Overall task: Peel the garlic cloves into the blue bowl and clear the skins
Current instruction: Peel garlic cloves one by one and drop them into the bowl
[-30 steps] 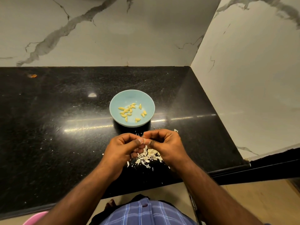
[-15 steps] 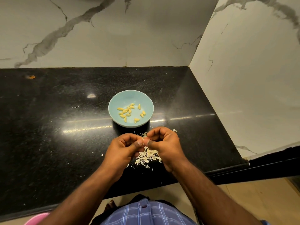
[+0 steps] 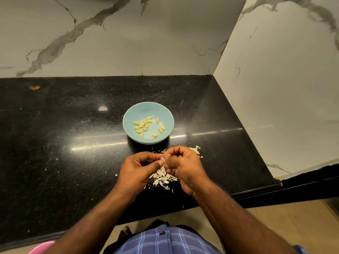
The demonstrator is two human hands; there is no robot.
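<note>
A light blue bowl (image 3: 128, 116) stands on the black countertop (image 3: 55, 153) and holds several peeled yellow garlic cloves (image 3: 142, 125). Just in front of it my left hand (image 3: 137, 171) and my right hand (image 3: 183, 165) meet, fingertips together, pinching a small garlic clove (image 3: 162, 159) with pale skin showing between the thumbs. A pile of white garlic skins (image 3: 163, 177) lies on the counter under and between the hands, with more skins (image 3: 196, 150) behind the right hand.
Marble walls close the counter at the back and the right (image 3: 275, 88). Small skin flecks are scattered to the left of the hands. A pink object (image 3: 39, 247) shows at the bottom left below the counter's front edge.
Both hands stay together over the skin pile. Their fingers have shifted slightly on the clove, and a bit of pale skin now shows between the thumbs.
</note>
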